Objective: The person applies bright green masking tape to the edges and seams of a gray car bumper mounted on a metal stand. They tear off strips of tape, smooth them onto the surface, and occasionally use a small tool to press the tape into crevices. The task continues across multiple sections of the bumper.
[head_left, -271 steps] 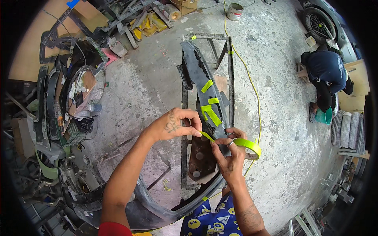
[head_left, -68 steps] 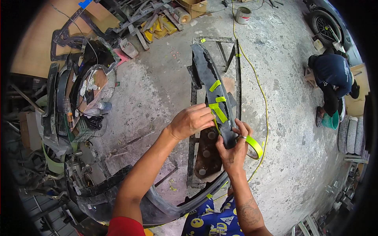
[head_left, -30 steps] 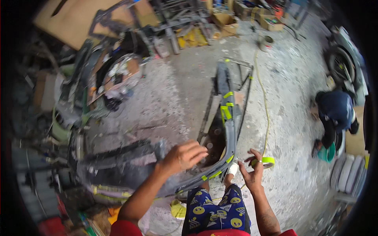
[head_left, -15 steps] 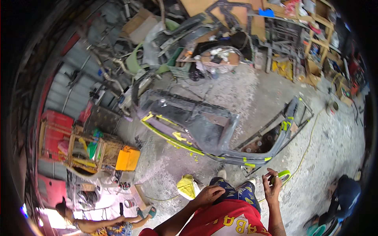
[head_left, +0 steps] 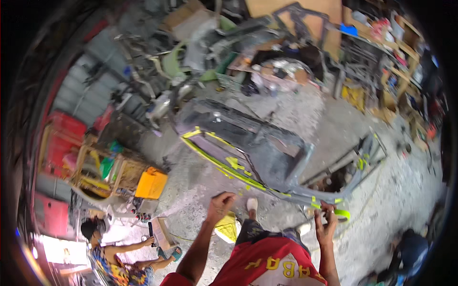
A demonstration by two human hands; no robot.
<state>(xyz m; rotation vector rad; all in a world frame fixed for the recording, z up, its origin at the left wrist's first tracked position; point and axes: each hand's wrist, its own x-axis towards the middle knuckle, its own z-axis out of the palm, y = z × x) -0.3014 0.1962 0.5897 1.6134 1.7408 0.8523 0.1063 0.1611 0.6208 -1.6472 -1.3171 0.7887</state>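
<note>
In front of me lies a large grey vehicle body panel (head_left: 274, 162), its long near edge lined with yellow-green masking strips (head_left: 238, 177). My right hand (head_left: 326, 224) holds a roll of bright yellow-green masking tape (head_left: 342, 216) near the panel's right-hand near corner. The roll hangs off the outer side of the fingers. My left hand (head_left: 222, 205) is raised in front of the panel's near edge, apart from it, with fingers curled together. Whether something small is pinched in it cannot be made out. Several torn tape pieces stick to the panel's inner face.
A yellow-and-white bag (head_left: 228, 228) lies on the floor by my feet. Leftward stand an orange container (head_left: 151, 182) and a wooden frame. A person (head_left: 117, 252) sits at lower left, another (head_left: 410, 252) crouches at lower right. Piled car parts and scrap (head_left: 281, 62) fill the back.
My left hand has moved left and forward, away from my waist. My right hand stays near the panel's corner with the tape roll. My view has shifted, and a foot has stepped forward.
</note>
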